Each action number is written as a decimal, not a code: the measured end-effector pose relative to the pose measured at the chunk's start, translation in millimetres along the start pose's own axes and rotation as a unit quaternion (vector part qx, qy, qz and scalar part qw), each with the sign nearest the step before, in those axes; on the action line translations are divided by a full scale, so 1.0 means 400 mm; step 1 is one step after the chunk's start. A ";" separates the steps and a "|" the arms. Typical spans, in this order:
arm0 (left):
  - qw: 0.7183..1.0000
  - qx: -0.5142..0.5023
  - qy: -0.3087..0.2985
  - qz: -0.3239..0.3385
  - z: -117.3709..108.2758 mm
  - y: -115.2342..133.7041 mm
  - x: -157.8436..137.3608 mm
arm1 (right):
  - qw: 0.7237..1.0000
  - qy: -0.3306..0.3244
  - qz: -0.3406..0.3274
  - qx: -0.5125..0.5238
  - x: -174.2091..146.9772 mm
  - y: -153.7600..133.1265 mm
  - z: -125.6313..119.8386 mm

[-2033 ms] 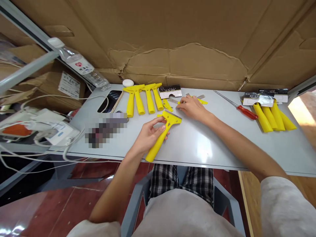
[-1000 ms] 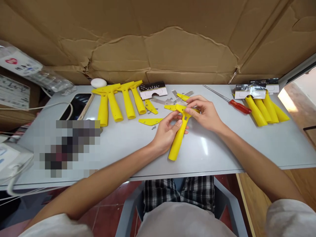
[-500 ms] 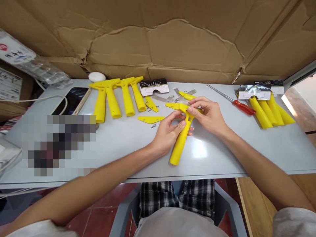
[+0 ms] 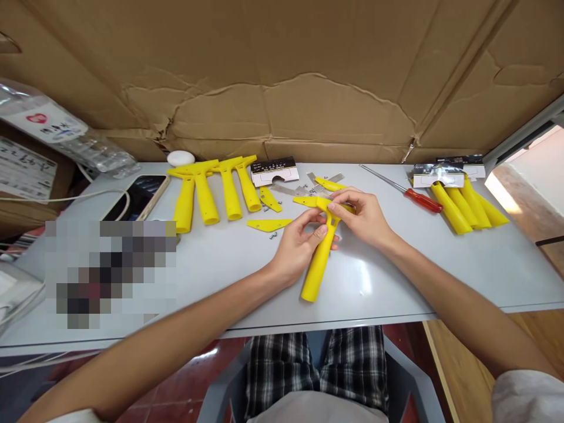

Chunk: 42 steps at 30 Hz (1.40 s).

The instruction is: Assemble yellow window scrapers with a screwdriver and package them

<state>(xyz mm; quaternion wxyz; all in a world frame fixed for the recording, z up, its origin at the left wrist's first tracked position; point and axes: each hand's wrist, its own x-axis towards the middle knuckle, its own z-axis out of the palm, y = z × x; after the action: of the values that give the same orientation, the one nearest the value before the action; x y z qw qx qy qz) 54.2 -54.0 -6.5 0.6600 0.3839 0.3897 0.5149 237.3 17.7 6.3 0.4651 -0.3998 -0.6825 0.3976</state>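
A yellow plastic scraper handle (image 4: 318, 267) with a T-shaped head is held in both my hands, tilted with its round end toward me. My left hand (image 4: 299, 244) wraps the neck, thumb on top. At the head, my right hand (image 4: 363, 217) pinches the right side with thumb and fingers; whether a small part sits under the fingertips is hidden. Just beyond lie metal blades (image 4: 286, 190), small screws (image 4: 273, 235) and yellow clamp plates (image 4: 268, 225), one of them partly behind my right hand.
Several yellow scraper handles (image 4: 206, 200) stand in a row at left, beside a card header (image 4: 275, 171). On the right are a red screwdriver (image 4: 423, 200) and packed scrapers (image 4: 453, 208). A phone (image 4: 141, 197), a plastic bottle (image 4: 66, 129) and a cardboard wall (image 4: 286, 111) border the table.
The camera view has tilted up and turned slightly right. Both hands keep their hold on the scraper handle, and my right fingers have shifted slightly over its head.
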 end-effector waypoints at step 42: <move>0.997 -0.037 0.054 -0.033 -0.017 0.028 0.024 | 0.850 0.014 0.125 -0.511 0.077 -0.021 -0.449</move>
<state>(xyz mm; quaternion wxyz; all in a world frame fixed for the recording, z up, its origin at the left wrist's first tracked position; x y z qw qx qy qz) 45.5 -42.0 -0.1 0.6685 0.3180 0.4178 0.5267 399.2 73.7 69.0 0.1513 -0.6686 -0.7268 0.0420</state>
